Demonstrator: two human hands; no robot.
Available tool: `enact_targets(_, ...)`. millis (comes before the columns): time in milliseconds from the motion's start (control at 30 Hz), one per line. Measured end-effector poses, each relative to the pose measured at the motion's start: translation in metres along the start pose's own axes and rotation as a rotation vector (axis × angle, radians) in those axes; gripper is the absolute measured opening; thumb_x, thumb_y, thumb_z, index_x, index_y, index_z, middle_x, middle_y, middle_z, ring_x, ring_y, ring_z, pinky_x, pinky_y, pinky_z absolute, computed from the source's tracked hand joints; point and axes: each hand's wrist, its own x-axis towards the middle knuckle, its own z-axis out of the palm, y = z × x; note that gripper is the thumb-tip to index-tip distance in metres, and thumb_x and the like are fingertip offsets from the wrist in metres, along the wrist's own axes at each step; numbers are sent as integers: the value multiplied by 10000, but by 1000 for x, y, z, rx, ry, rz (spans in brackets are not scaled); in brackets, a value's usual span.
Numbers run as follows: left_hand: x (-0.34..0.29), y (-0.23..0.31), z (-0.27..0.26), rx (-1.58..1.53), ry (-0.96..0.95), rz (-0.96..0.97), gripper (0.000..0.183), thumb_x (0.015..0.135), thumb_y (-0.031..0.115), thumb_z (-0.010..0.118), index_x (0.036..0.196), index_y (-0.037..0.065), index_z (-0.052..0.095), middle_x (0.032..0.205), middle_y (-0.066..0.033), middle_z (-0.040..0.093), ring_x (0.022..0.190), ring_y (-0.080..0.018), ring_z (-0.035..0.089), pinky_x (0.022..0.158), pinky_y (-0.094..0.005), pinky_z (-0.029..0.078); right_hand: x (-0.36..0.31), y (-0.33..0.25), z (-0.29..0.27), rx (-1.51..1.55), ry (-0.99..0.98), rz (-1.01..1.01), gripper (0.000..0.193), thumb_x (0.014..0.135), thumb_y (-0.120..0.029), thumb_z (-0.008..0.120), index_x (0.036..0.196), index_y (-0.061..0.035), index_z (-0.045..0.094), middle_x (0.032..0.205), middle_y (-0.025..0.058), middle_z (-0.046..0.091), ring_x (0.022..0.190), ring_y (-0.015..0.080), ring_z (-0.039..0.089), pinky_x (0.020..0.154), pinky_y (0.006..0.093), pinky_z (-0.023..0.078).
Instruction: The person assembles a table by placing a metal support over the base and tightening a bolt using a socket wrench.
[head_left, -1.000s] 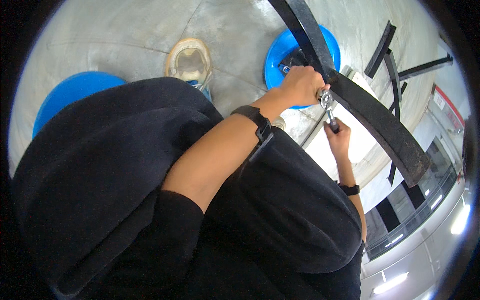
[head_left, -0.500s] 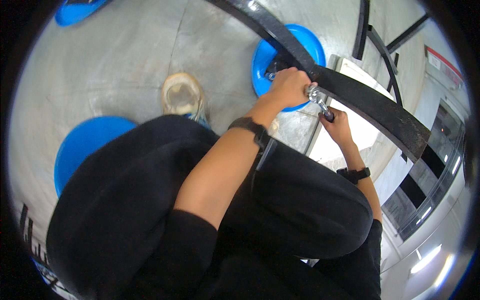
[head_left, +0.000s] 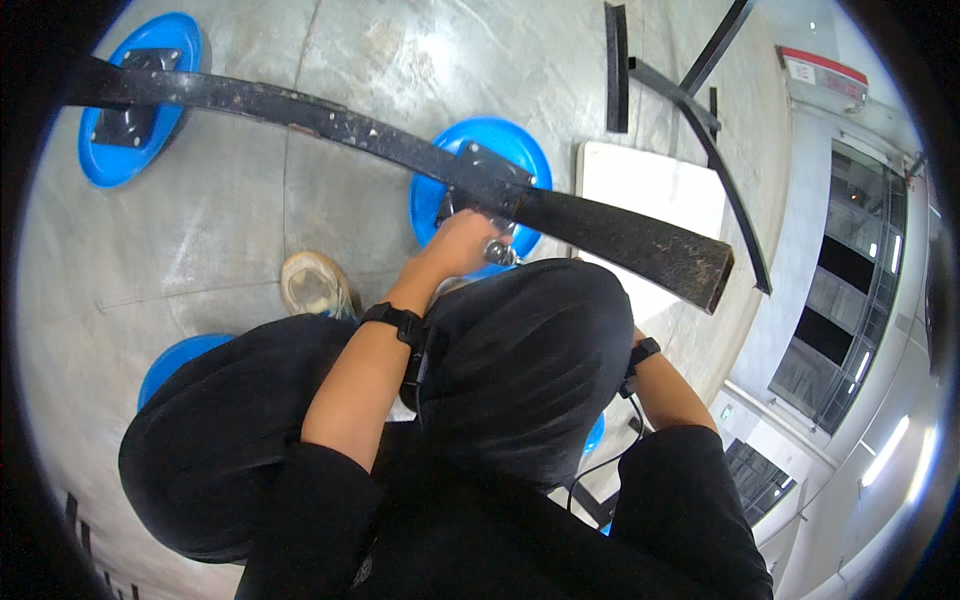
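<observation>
head view: left hand (head_left: 463,243) curled around ratchet wrench (head_left: 498,253), right hand now hidden behind knee (head_left: 560,310), its grip unclear

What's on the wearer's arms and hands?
Black sleeves, ending around the elbows. Black left wristband with a dark buckle-like piece; black right wristband, thin dark cable close by. Left hand ungloved; right hand hidden.

Grey floor (head_left: 230,220); blue discs (head_left: 428,205), white board (head_left: 650,185), pale shoe (head_left: 312,285) on it
</observation>
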Motion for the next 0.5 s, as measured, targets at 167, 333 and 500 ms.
enact_targets(167, 11, 6, 4, -8, 17, -98, 336, 822, 304, 605, 614, 41, 634, 626, -199, 562, 613, -380, 564, 562, -447, 426, 11, 33, 13, -30, 35, -156, 236, 777, -175, 625, 733, 54, 590, 711, 208, 609, 614, 319, 595, 601, 405, 445)
enact_targets(333, 4, -2, 10, -8, 1, -153, 350, 831, 319, 594, 622, 42, 641, 636, -205, 557, 624, -382, 561, 580, -451, 431, 4, -28, -12, 59, -96, 70, 325, 758, -216, 643, 601, 56, 557, 478, 87, 466, 457, 141, 432, 483, 362, 347)
enact_targets(500, -2, -2, 7, -1, 28, -108, 330, 810, 289, 616, 596, 39, 629, 627, -209, 553, 623, -390, 550, 578, -458, 423, 11, -19, -14, 231, -296, 18, 335, 747, -230, 664, 558, 22, 551, 473, 65, 504, 428, 149, 497, 450, 312, 386)
